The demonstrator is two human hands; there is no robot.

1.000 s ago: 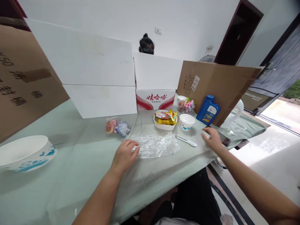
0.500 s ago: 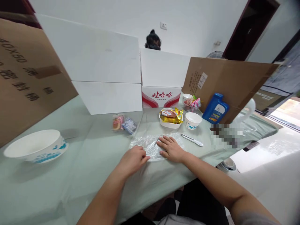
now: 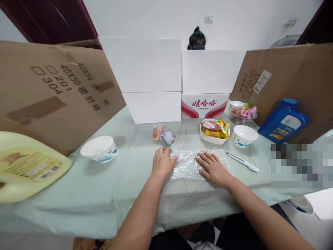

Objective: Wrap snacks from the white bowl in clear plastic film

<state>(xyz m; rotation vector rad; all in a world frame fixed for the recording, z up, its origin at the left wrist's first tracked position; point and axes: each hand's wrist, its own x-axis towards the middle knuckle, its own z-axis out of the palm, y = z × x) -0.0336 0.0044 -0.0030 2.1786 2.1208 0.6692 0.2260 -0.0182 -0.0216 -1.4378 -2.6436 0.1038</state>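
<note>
A sheet of clear, crinkled plastic (image 3: 183, 166), perhaps a bag, lies flat on the green-covered table in front of me. My right hand (image 3: 215, 171) presses on its right part, palm down with the fingers spread. At the left edge of the plastic rests my left hand (image 3: 162, 164), its thumb apart from the loosely bent fingers and touching the film. Just beyond that hand are a pink-wrapped snack (image 3: 157, 133) and a blue-and-white packet (image 3: 168, 136). A white pen-like cutter (image 3: 242, 161) lies right of the plastic.
A white tray (image 3: 213, 139) holds wrapped snacks, beside a paper bowl (image 3: 244, 136). Behind stand white boxes (image 3: 153, 107) and cardboard panels (image 3: 85, 83). A blue bottle (image 3: 283, 121) leans at right. Another paper bowl (image 3: 100, 149) and a yellow jug (image 3: 31, 170) are at left.
My view has turned left, bringing the yellow jug into sight. My left hand has shifted up along the plastic's left edge and its thumb has spread. My right hand stays flat on the plastic.
</note>
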